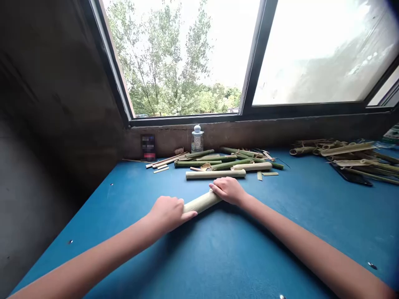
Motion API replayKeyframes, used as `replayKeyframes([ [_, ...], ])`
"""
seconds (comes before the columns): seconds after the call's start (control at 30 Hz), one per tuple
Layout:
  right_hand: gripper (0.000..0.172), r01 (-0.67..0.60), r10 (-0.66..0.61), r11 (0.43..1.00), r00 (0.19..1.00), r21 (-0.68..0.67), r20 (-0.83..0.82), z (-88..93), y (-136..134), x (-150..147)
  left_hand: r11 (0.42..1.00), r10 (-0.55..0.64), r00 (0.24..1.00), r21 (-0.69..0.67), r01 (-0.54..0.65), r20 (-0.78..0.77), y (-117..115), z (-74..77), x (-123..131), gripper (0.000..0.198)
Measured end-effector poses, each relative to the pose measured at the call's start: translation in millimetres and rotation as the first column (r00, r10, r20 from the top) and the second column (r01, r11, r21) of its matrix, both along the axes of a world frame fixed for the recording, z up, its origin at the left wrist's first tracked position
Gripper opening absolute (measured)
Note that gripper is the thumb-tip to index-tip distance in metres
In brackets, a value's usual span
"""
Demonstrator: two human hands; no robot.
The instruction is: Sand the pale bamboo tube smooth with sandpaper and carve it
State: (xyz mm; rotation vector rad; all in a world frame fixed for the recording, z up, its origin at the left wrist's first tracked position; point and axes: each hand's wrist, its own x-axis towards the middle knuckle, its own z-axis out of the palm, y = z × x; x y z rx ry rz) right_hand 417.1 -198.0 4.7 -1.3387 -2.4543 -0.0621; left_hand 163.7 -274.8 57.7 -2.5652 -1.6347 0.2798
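A pale, peeled bamboo tube (202, 202) slants over the blue table (224, 249), its right end farther from me. My left hand (170, 211) is wrapped round the near left end, thumb along the side. Over the far right end my right hand (227, 190) is closed, its fingers curled on top. Both ends of the tube are hidden by the hands. Just beyond lies another pale bamboo tube (215, 175), untouched. Behind that are several green bamboo pieces (199, 163) and one more pale tube (252, 166).
A glass jar (197, 141) with a light blue lid and a dark phone-like panel (148, 148) stand by the wall. Thin bamboo strips (165, 161) lie at the back left. At the right, a bamboo pile (349, 155) partly covers a flat black object (352, 176).
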Motion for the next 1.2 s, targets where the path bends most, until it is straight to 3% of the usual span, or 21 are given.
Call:
replayKeyframes([
  [0.13, 0.056, 0.022, -0.021, 0.999, 1.0, 0.049, -0.012, -6.0, -12.3, -22.1, 1.0, 0.003, 0.999, 0.008, -0.003, 0.052, 5.9, -5.9, 18.3, 0.07],
  [0.23, 0.052, -0.058, 0.059, 0.996, 0.998, 0.072, -0.009, -14.1, -29.1, -40.3, 1.0, 0.001, 0.997, -0.012, 0.0, 0.083, 5.3, -5.0, 28.7, 0.067],
  [0.37, 0.045, -0.137, 0.139, 0.987, 0.99, 0.079, -0.012, -17.5, -26.8, -25.8, 0.999, 0.012, 0.994, -0.034, -0.008, 0.111, 6.5, -1.9, 23.0, 0.065],
  [0.5, 0.044, -0.028, 0.033, 0.996, 0.997, 0.09, -0.063, -12.8, -8.0, 2.5, 1.0, -0.012, 0.987, -0.023, 0.016, 0.158, 10.5, -8.9, 7.0, 0.06],
  [0.63, 0.043, 0.042, -0.033, 0.995, 0.995, 0.09, -0.097, -13.4, -15.7, -8.9, 0.982, -0.132, 0.97, 0.157, 0.101, 0.204, 9.7, -28.9, -1.0, 0.047],
  [0.7, 0.041, 0.018, -0.009, 0.996, 0.994, 0.083, -0.105, -15.9, -27.2, -20.5, 0.934, -0.289, 0.929, 0.279, 0.222, 0.231, 7.9, -38.9, -3.2, 0.042],
  [0.83, 0.036, -0.072, 0.08, 0.995, 0.99, 0.073, -0.117, -20.3, -35.2, -22.0, 0.782, -0.575, 0.761, 0.475, 0.404, 0.299, 9.2, -50.5, -9.0, 0.032],
  [0.93, 0.039, -0.119, 0.125, 0.991, 0.986, 0.064, -0.108, -20.2, -16.8, -1.6, 0.767, -0.602, 0.714, 0.507, 0.392, 0.359, 16.1, -53.1, -13.7, 0.03],
  [1.03, 0.047, -0.051, 0.059, 0.996, 0.991, 0.071, -0.118, -17.8, 6.2, 21.3, 0.756, -0.612, 0.701, 0.532, 0.382, 0.366, 22.2, -53.8, -15.7, 0.027],
  [1.2, 0.048, 0.09, -0.074, 0.991, 0.985, 0.094, -0.159, -16.3, 5.7, 16.8, 0.571, -0.762, 0.621, 0.642, 0.512, 0.183, 16.5, -50.6, -9.1, 0.02],
])
